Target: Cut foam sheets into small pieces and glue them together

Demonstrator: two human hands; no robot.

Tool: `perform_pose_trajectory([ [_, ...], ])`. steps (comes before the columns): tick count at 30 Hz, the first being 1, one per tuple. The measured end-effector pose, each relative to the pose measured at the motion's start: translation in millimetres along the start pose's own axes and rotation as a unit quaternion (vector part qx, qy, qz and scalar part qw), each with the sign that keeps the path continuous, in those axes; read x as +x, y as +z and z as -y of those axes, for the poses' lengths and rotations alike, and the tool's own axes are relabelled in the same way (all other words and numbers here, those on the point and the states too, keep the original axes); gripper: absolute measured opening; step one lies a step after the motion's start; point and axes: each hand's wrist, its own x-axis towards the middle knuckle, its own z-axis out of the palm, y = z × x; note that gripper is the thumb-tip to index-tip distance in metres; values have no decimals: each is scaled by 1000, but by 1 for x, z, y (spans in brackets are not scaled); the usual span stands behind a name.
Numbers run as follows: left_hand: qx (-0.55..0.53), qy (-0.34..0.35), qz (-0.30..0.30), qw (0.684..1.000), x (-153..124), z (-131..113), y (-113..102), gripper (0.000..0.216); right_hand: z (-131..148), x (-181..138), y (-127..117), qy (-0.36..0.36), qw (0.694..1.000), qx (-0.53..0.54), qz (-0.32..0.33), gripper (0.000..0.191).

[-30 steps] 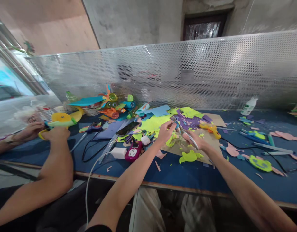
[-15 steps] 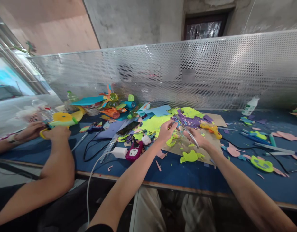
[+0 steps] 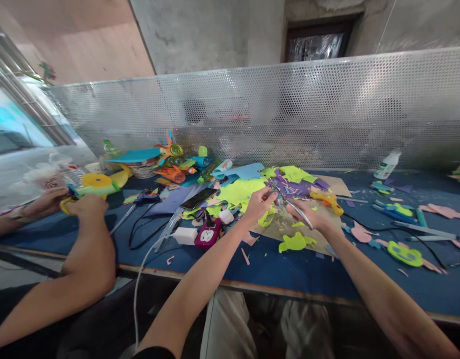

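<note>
My right hand [image 3: 311, 213] is closed around the handles of metal scissors [image 3: 300, 214], whose blades point forward and left toward my other hand. Between the fingertips of my left hand [image 3: 258, 203] is a small blue piece of paper [image 3: 278, 196], close to the blades and partly hidden. Both hands are above brown cardboard [image 3: 323, 235] strewn with scraps. Yellow-green paper [image 3: 241, 193] and purple scraps [image 3: 295, 188] are heaped just beyond them. Nearer me lies a yellow-green cutout [image 3: 296, 242].
A magenta power adapter [image 3: 208, 233], white cable and black phone [image 3: 198, 198] lie left of my arms. A white bottle [image 3: 387, 165], markers [image 3: 427, 228] and cutouts are at right. A co-worker's hands [image 3: 89, 207] hold a yellow item at far left. Perforated metal panel [image 3: 244, 109] stands behind.
My right hand and the scissors have shifted slightly to the right, with the handles at a changed angle. My left hand stays nearly in place, holding the blue piece.
</note>
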Motion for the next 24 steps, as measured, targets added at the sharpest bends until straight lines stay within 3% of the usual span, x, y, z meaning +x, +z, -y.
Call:
perform_pose_trajectory([
  [3, 4, 1, -5, 1000, 0, 0, 1, 35, 4, 1, -1, -14, 999, -7, 29, 47],
  [8, -5, -4, -26, 1000, 0, -1, 2, 35, 21, 5, -2, 25, 996, -73, -51, 55],
  [11, -15, -10, -44, 999, 0, 0, 2, 33, 26, 5, -6, 57, 994, -48, -80, 53],
  [19, -22, -32, -76, 996, 3, 5, -2, 34, 15, 1, -6, -13, 998, -65, 16, 46],
  [24, -32, -43, -59, 997, 2, 5, 0, 39, 12, 0, -4, 10, 997, 0, 76, 46],
])
